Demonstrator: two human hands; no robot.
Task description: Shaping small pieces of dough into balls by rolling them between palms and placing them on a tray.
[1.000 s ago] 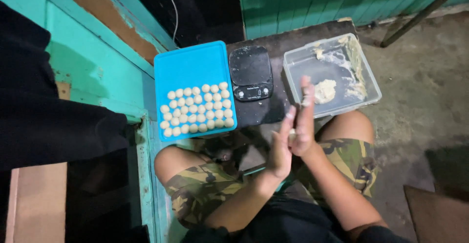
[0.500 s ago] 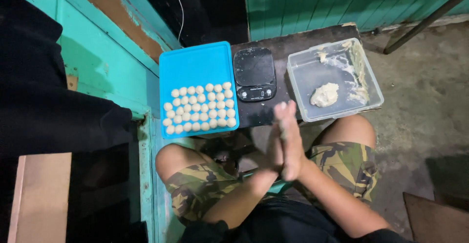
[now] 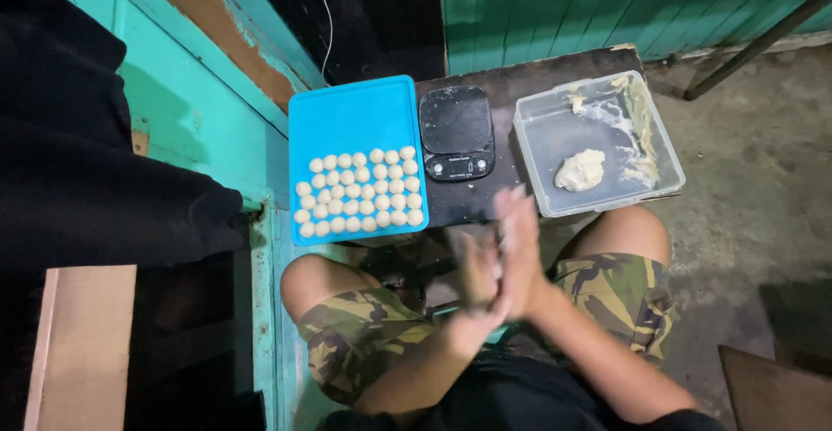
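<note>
My left hand [image 3: 475, 282] and my right hand [image 3: 523, 245] are pressed flat, palm to palm, above my knees and blurred by motion. A small dough piece sits between the palms and is hidden now. Just beyond the hands, a blue tray [image 3: 351, 110] holds rows of several small dough balls [image 3: 360, 190]. Right of it is a black kitchen scale [image 3: 456, 132]. A clear plastic tub [image 3: 537, 132] at the right holds a lump of dough [image 3: 580, 169] and smears on its walls.
Tray, scale and tub rest on a small dark table [image 3: 520, 80]. A teal wooden wall [image 3: 182, 110] runs along the left and green planks [image 3: 607, 6] stand behind. Concrete floor [image 3: 745, 214] lies to the right, with a slanted metal leg [image 3: 754, 45].
The hands, held slightly apart and higher a second ago, have closed palm to palm and slid against each other. The view has shifted slightly.
</note>
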